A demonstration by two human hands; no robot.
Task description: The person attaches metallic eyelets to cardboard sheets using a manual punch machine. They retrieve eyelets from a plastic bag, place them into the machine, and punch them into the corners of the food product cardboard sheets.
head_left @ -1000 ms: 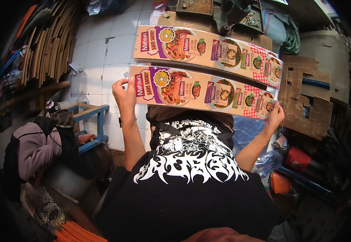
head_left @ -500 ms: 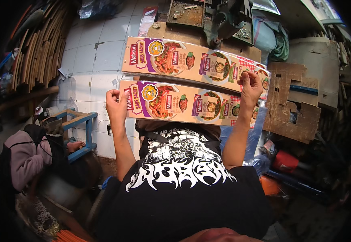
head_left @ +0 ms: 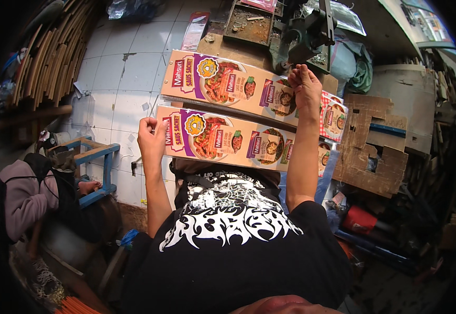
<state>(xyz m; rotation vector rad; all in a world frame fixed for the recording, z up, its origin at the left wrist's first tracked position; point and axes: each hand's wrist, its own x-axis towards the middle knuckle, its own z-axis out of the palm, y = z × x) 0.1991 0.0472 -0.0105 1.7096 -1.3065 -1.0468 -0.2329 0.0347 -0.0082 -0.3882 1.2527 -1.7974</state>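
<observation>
Two long printed strips with food pictures lie side by side in front of me: a near strip [head_left: 243,144] and a far strip [head_left: 256,94]. At the left end of the near strip, my left hand [head_left: 153,138] pinches its edge between thumb and fingers. Over the right part of the far strip hangs my right hand [head_left: 305,89], its fingertips drawn together close to the dark metal hand press [head_left: 290,44]. Whether something small sits in those fingertips is too fine to make out. My right forearm covers part of both strips.
Beyond the strips, a metal tray [head_left: 246,23] of small parts stands beside the press on a wooden board [head_left: 215,47]. Cut cardboard [head_left: 364,141] lies to the right. A person's sleeve [head_left: 26,196] and a blue-framed stool [head_left: 99,167] are at the left; wood strips [head_left: 55,57] lean behind.
My right hand has moved from the right end of the far strip, left and away toward the press. My left hand stays on the near strip, which has tilted slightly.
</observation>
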